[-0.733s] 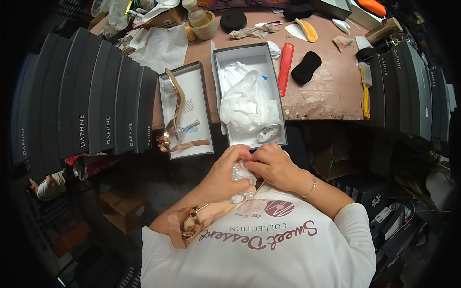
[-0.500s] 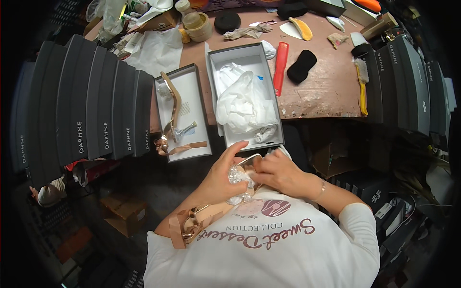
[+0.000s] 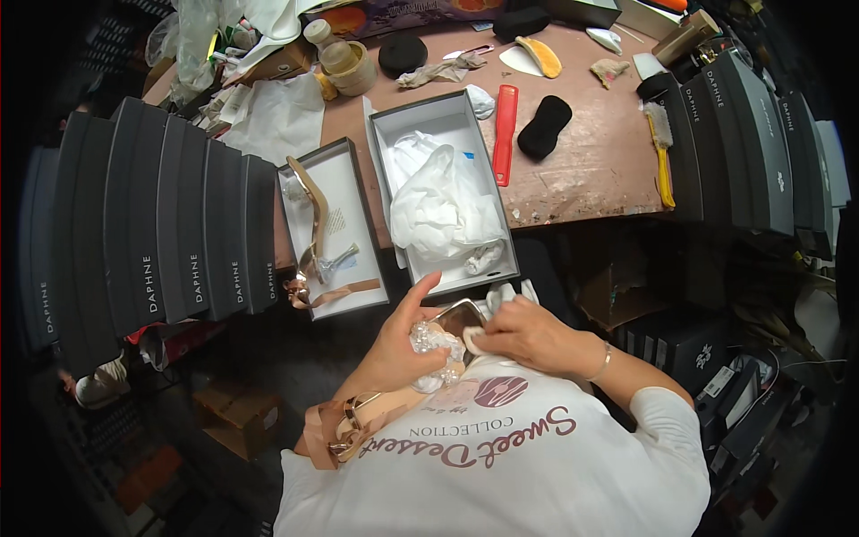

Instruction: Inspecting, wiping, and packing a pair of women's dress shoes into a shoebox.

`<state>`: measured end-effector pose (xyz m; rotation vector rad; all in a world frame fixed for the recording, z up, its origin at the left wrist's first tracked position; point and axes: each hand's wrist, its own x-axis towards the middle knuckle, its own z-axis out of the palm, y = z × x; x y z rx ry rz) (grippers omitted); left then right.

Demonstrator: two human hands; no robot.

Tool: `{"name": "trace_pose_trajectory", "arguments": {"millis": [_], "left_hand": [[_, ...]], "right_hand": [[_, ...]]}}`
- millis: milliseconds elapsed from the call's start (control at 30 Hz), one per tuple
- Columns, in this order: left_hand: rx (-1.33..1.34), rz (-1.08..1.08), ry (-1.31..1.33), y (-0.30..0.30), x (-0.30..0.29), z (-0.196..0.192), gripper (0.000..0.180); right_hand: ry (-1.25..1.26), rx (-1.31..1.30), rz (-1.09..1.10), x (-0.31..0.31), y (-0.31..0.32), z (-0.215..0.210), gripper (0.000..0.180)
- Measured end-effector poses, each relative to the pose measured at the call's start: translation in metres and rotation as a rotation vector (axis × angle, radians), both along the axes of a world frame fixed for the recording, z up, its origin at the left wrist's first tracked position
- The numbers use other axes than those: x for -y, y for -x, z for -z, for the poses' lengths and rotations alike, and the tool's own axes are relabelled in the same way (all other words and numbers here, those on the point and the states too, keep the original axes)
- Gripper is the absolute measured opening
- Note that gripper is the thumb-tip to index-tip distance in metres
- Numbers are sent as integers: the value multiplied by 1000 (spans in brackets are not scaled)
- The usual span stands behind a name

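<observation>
Close to my chest, my left hand [image 3: 400, 345] is wrapped round a rose-gold sandal [image 3: 462, 320], thumb raised. A clear, glittery, crinkled bunch [image 3: 434, 345] sits under that hand on the sandal; whether it is wrapping or ornament I cannot make out. The sandal's metallic straps lie back along my left forearm. My right hand [image 3: 541, 340] pinches a white cloth [image 3: 503, 294] against the shiny end of the sandal. Beyond my hands, a matching sandal [image 3: 315, 215] lies in a shallow grey box lid [image 3: 362, 224].
An open shoe box [image 3: 420, 281] holding white tissue paper [image 3: 447, 210] stands at the table edge. Dark shoe boxes [image 3: 134, 224] line both sides. On the table [image 3: 591, 179] lie a red-handled tool [image 3: 506, 134], a black sponge [image 3: 545, 127], a yellow-handled brush [image 3: 662, 161] and jars [image 3: 349, 70].
My right hand has shifted slightly right and down with the cloth, uncovering more of the sandal's shiny end. The whole view has tilted a little.
</observation>
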<state>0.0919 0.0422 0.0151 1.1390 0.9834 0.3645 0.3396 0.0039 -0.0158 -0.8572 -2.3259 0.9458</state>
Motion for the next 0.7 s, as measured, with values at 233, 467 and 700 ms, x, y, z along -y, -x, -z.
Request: {"name": "trace_pose_trajectory", "arguments": {"millis": [233,467,700], "left_hand": [[-9,78,-29,-5,-6,-7,91],[72,30,-59,-2,-3,2,97],[114,-69,6,6,4,13,101]], "right_hand": [[-130,78,133,-23,19,-2,26],[-130,64,14,-20,14,-9,23],[-33,12,-65,-7,12,-6,23]]}}
